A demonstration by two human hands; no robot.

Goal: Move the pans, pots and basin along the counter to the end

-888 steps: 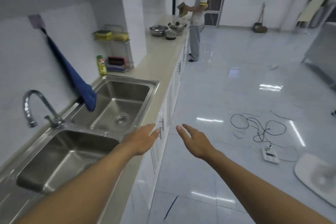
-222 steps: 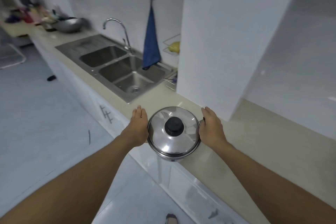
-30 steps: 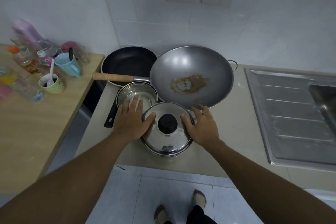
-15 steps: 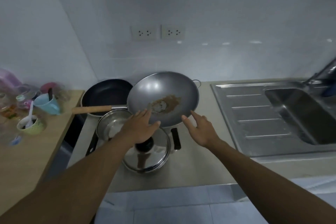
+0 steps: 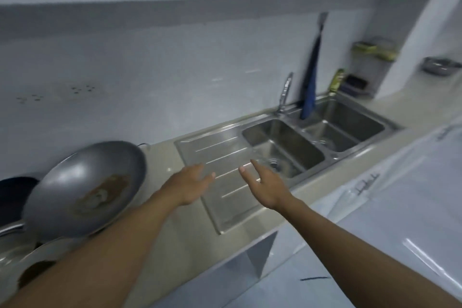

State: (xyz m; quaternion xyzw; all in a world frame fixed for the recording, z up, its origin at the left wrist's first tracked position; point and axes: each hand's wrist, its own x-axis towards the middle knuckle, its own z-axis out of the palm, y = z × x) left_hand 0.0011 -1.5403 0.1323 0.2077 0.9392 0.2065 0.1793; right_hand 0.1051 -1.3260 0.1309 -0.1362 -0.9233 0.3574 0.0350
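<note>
At the left end of the counter a grey wok (image 5: 85, 190) with a brown patch leans over a black frying pan (image 5: 12, 195). The lidded steel pot (image 5: 22, 265) sits below it, partly hidden by my left forearm. A steel basin (image 5: 441, 65) stands far off at the right on the counter. My left hand (image 5: 190, 185) and my right hand (image 5: 265, 187) hover over the sink's draining board, both empty with fingers apart.
A double steel sink (image 5: 312, 137) with a draining board (image 5: 225, 170) fills the middle of the counter. Behind it are a tap (image 5: 285, 92), a hanging blue cloth (image 5: 310, 82), a green bottle (image 5: 336, 80) and a wire rack (image 5: 372, 62). White cabinets run below.
Both hands have let go of the lidded pot beside the wok and swung right over the draining board. The view has turned right toward the sink.
</note>
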